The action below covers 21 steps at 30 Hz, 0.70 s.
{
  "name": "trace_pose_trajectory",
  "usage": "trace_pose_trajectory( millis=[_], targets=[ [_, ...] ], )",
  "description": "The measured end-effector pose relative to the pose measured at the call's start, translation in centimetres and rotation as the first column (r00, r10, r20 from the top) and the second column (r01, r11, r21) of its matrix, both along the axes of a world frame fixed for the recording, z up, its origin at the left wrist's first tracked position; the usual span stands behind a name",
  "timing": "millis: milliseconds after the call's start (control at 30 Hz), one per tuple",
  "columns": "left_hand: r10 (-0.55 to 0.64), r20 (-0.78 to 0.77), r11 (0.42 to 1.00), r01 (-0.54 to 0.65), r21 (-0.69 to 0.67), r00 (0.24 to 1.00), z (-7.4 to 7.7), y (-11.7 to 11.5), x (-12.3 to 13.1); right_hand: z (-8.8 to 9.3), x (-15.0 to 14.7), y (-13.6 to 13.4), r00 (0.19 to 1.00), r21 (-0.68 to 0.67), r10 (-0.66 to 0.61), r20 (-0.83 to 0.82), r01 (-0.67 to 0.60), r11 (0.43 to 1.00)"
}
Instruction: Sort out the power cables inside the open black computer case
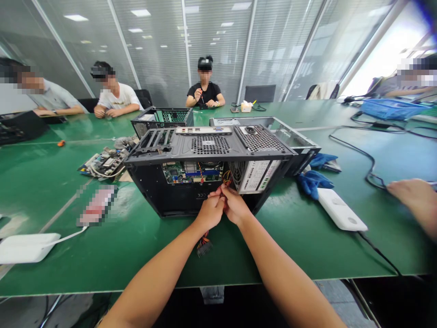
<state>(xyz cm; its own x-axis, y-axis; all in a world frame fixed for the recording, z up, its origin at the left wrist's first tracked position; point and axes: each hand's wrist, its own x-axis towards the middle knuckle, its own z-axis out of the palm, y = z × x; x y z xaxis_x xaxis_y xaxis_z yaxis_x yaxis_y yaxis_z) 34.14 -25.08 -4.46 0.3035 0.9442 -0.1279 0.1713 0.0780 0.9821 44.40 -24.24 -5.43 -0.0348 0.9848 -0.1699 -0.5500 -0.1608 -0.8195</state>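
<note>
A black computer case (180,200) lies on the green table with its rear panel facing up and its near side uncovered. Through that opening show a motherboard (177,173) and a power supply (259,176) with a white label. My left hand (210,210) and my right hand (235,203) meet in front of the opening, both closed around the power supply cables (226,178). From below my left hand hangs a black multi-pin connector (204,248) on coloured wires. The fingertips partly hide the spot being gripped.
Behind stand another open case (164,114) and a case frame (293,136). Loose circuit boards (107,161) and a phone (98,206) lie left. Blue gloves (314,182), a white power strip (341,209) and a person's hand (414,196) are right. Several people sit around the table.
</note>
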Motion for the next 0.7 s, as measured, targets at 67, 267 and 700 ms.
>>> trace_pose_trajectory(
  millis=[67, 267, 700],
  targets=[
    [0.05, -0.141, 0.98, -0.021, 0.199, 0.989, -0.4, 0.0, 0.1, -0.1, -0.1, 0.1, 1.0, 0.005, -0.011, -0.003, 0.011, 1.0],
    [0.125, -0.191, 0.958, -0.068, 0.278, 0.974, -0.3, -0.2, 0.1, -0.3, -0.3, 0.2, 0.999, 0.025, -0.034, 0.008, 0.033, 0.999],
    [-0.037, 0.49, 0.841, 0.291, -0.455, 0.871, 2.5, -0.5, -1.0, 0.8, 0.4, -0.5, 0.999, -0.013, 0.038, -0.021, -0.038, 0.999]
  ],
)
